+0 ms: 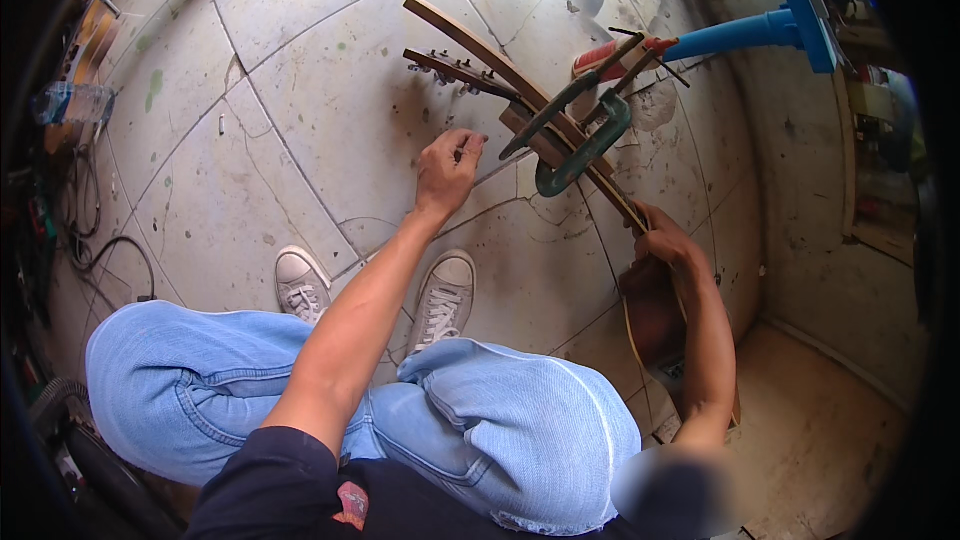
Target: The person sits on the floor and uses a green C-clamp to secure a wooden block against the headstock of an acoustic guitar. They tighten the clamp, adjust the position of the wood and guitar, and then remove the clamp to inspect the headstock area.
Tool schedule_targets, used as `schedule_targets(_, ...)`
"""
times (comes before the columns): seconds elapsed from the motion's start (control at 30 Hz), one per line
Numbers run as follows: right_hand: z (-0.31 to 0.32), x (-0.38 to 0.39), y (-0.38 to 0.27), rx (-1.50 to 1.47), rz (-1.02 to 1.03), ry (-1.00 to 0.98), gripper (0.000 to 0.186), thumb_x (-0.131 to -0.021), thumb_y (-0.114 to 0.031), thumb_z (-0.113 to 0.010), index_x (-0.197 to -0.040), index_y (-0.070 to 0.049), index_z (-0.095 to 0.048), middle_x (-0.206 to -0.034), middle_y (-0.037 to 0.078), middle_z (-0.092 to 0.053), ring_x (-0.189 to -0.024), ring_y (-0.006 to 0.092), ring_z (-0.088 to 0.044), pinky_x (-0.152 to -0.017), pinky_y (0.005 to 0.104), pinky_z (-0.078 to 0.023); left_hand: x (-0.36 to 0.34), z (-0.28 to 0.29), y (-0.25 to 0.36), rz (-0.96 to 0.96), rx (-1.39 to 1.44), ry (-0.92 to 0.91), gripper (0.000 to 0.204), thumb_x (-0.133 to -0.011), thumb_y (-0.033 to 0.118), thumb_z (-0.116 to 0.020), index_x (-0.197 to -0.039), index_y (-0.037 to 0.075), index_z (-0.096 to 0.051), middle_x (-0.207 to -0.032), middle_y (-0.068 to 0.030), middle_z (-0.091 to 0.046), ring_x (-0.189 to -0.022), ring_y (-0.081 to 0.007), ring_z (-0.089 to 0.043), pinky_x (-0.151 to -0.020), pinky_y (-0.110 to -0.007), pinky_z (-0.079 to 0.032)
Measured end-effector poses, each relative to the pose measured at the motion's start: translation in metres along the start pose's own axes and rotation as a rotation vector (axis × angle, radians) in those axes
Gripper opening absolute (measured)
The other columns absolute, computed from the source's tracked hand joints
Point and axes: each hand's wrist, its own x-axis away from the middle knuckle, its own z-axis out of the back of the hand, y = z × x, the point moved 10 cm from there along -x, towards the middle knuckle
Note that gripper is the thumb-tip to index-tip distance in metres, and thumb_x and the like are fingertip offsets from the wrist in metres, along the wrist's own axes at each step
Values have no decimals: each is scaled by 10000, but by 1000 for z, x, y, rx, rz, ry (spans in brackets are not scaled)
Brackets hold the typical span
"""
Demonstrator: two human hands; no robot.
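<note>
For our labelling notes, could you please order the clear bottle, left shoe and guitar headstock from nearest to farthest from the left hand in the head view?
1. Guitar headstock, just ahead
2. Left shoe, lower left
3. Clear bottle, at the far left

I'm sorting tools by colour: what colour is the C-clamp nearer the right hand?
The C-clamp is dark green, seen best in the head view.

l hand [450, 172] half-curled fwd, r hand [664, 238] gripping.

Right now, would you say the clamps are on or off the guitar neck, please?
On: the clamps reach across the guitar neck and wooden bar.
</note>
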Motion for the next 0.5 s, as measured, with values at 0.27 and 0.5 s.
schedule_targets(0.27,1,4,-6,-19,-9,15,573,-515,-16,-625,-1085,-47,-567,-893,28,-454,-786,182,-482,-694,312,-439,1,-2,1,31,-4,-31,331,-1039,299,-594,-1089,6,-743,-874,-104,-735,-732,-153,-687,-696,-301,-535)
schedule_targets(0.5,1,4,-11,-6,-12,14,526,-514,-13,-633,-1033,-42,-556,-790,26,-454,-755,182,-484,-649,323,-411,6,-7,-6,98,2,-87,303,-1028,259,-579,-1138,19,-729,-865,-104,-750,-744,-150,-693,-707,-305,-543)
